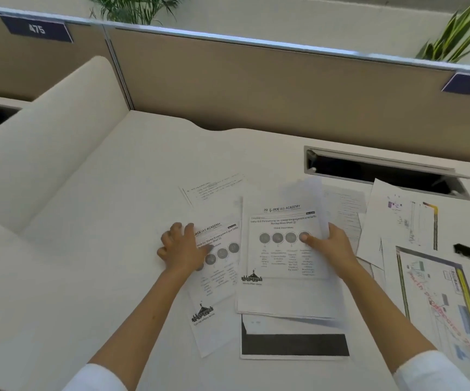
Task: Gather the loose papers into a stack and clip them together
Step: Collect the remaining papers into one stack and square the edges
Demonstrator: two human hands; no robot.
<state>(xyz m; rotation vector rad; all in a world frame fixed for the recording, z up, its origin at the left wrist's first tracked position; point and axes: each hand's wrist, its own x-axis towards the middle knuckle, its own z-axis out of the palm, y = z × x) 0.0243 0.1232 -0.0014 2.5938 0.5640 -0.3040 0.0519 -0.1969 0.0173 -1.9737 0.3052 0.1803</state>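
Observation:
Loose printed papers lie scattered on the white desk (101,193). My right hand (331,251) grips a small stack of sheets (281,294) by its right edge, thumb on the top page with grey circles. My left hand (181,252) presses on the left edge of a tilted single sheet (214,277) with the same print. A handwritten page (214,187) lies behind it. A sheet with a black band (294,344) lies under the stack. Coloured map-like sheets (436,292) spread at the right. A black binder clip (465,250) rests on the right-hand papers.
An open cable slot (383,172) with a raised flap sits at the back right of the desk. A tan partition (256,80) with number plates closes the far side. A white rounded divider (67,122) rises at the left. Plants stand beyond the partition.

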